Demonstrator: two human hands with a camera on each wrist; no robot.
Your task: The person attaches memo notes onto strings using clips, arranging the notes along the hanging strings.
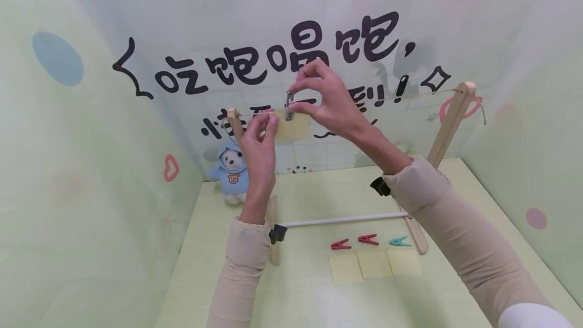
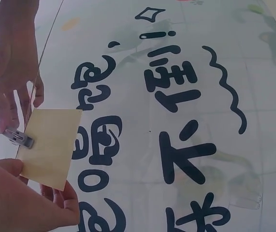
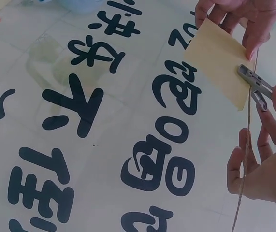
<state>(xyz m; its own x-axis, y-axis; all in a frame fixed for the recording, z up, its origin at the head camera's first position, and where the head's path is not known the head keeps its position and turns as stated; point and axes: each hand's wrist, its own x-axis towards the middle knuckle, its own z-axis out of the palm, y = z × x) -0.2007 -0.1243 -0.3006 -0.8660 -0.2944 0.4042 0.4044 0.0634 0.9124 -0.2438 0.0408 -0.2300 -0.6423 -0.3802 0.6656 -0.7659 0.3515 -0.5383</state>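
Observation:
My left hand (image 1: 261,148) pinches a pale yellow paper square (image 1: 297,128) by its left part, up at the thin string (image 1: 421,95). My right hand (image 1: 336,105) grips a grey clothespin (image 1: 289,107) between thumb and fingers at the paper's top edge. In the right wrist view the clothespin (image 3: 254,79) is spread, one leg over the face of the paper (image 3: 220,60) and the other across the string (image 3: 247,159). The left wrist view has the clothespin (image 2: 21,138) at the paper's edge, with the left thumb close by.
The string runs between two wooden posts (image 1: 448,125), joined low down by a white rod (image 1: 346,219). Two red clothespins (image 1: 368,239) and a blue one (image 1: 400,241) lie above several yellow paper squares (image 1: 374,263). A plush toy (image 1: 233,173) in blue sits at the back left.

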